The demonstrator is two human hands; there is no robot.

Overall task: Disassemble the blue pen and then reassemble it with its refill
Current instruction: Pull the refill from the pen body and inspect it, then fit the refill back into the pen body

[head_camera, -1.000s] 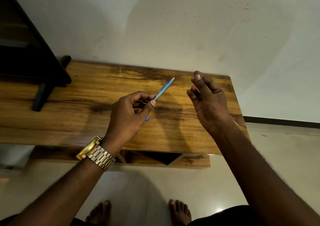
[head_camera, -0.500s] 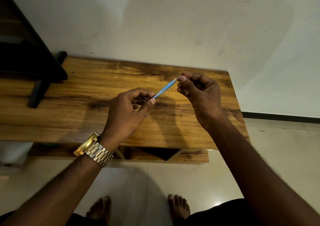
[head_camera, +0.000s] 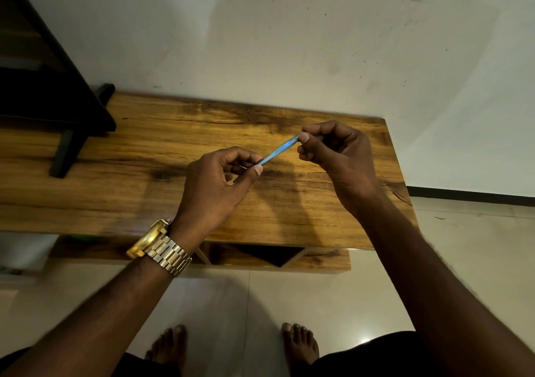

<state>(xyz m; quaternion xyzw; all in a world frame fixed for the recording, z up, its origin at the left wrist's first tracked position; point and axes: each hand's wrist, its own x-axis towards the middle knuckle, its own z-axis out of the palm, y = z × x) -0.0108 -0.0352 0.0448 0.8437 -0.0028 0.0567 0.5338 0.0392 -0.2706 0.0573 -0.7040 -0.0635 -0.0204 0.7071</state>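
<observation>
A slim blue pen (head_camera: pixel 278 151) is held in the air above the wooden table (head_camera: pixel 144 156), slanting up to the right. My left hand (head_camera: pixel 215 185), with a gold watch on its wrist, grips the pen's lower end between thumb and fingers. My right hand (head_camera: pixel 337 156) pinches the pen's upper tip between thumb and forefinger. The lower end of the pen is hidden inside my left fist. No separate refill shows.
A black stand (head_camera: pixel 66 122) with a slanted leg sits on the table's left part. A white wall rises behind the table. Below the tabletop is a lower wooden shelf (head_camera: pixel 318 258). My bare feet (head_camera: pixel 231 347) stand on a pale tiled floor.
My right hand came in from the right, with fingers apart, and closed on the pen's upper tip. My left hand kept its hold on the pen.
</observation>
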